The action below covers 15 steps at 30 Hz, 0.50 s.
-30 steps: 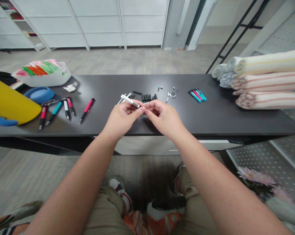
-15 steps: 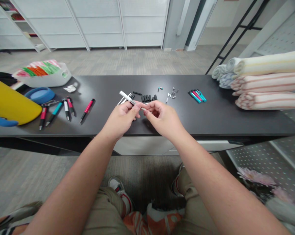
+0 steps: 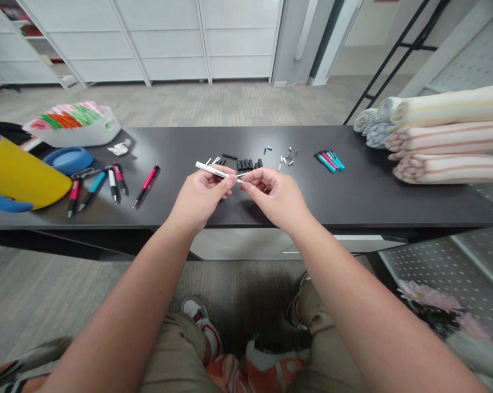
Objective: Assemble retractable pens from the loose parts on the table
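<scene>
My left hand (image 3: 201, 196) is closed around a white pen barrel (image 3: 209, 170), thumb on top, with its wide end pointing up and left. At the barrel's thin right end, the thumb and forefinger of my right hand (image 3: 273, 196) are pinched; whether a separate small part sits between them is hidden. Just beyond the hands lie several black pen grips (image 3: 245, 164), a few thin refills (image 3: 217, 160) partly covered by the left hand, and a black tube (image 3: 230, 156). Small metal and white pen parts (image 3: 287, 158) are scattered further right.
Assembled pens (image 3: 147, 185) lie on the left of the dark table (image 3: 377, 202), near a yellow and blue container (image 3: 21, 169) and a white tray (image 3: 72, 136) of colourful items. Pink and teal barrels (image 3: 330, 160) and rolled towels (image 3: 451, 155) are on the right.
The white barrel has tipped lower, closer to level, its wide end moving down and left. Both hands stay almost in the same place, fingertips close together.
</scene>
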Tool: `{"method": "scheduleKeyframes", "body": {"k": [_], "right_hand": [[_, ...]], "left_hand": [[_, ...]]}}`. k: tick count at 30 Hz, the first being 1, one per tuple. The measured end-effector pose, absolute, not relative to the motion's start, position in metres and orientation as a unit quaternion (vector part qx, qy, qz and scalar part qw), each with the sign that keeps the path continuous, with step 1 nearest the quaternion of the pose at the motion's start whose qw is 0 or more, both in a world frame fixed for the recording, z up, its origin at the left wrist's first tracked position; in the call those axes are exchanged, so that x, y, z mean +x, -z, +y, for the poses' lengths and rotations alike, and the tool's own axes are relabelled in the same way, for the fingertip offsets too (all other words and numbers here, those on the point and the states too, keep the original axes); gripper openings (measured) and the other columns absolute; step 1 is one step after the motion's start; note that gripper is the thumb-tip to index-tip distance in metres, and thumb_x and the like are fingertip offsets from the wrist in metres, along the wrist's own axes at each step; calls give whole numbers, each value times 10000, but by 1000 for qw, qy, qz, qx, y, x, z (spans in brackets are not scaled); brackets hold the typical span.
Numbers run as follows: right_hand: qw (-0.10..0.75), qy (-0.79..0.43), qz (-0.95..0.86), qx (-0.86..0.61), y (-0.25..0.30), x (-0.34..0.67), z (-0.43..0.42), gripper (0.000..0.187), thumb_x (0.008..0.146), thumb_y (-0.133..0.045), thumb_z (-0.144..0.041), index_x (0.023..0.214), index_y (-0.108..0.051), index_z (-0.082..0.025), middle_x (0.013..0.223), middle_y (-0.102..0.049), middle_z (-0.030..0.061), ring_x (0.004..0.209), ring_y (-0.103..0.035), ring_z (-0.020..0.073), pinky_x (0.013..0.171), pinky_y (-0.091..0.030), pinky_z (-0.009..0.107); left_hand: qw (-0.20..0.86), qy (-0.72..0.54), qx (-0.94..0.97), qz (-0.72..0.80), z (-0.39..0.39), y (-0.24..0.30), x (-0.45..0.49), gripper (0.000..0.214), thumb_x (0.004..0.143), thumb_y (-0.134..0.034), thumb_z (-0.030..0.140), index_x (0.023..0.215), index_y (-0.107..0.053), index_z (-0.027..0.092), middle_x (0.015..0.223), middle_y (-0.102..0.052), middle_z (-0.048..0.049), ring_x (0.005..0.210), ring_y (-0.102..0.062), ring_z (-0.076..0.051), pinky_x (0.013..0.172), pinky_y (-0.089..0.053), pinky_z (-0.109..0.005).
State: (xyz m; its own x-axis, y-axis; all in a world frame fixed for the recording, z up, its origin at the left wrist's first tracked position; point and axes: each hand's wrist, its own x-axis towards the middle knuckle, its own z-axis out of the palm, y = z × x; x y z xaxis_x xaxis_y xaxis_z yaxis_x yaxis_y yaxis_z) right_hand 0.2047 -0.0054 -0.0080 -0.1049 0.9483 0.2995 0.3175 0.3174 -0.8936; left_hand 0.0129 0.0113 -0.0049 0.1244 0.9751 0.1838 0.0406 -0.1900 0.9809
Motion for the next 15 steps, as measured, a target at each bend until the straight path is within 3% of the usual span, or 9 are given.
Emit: {"method": "scheduleKeyframes", "body": {"k": [7,15], "right_hand": [[464,-332,-661,-488,8,205,-4,197,881,-776,-368,995,-762,-207,919,-794,37,744,-684,162,695,-530,310],[440,-302,-694,-483,5,205,-9,183,955,-690,-377,1008,-740,-209,902,-776,23,715,-652,152,673,-489,288]], "left_hand": [[466,-501,592,425,10,3,15,328,807,-867,430,994,-759,183,851,-703,-34,701,-605,-125,657,-513,-261],[473,-484,603,423,9,2,12,340,794,-875,451,969,-773,178,830,-708,-34,699,-617,-127,675,-530,-267]]}}
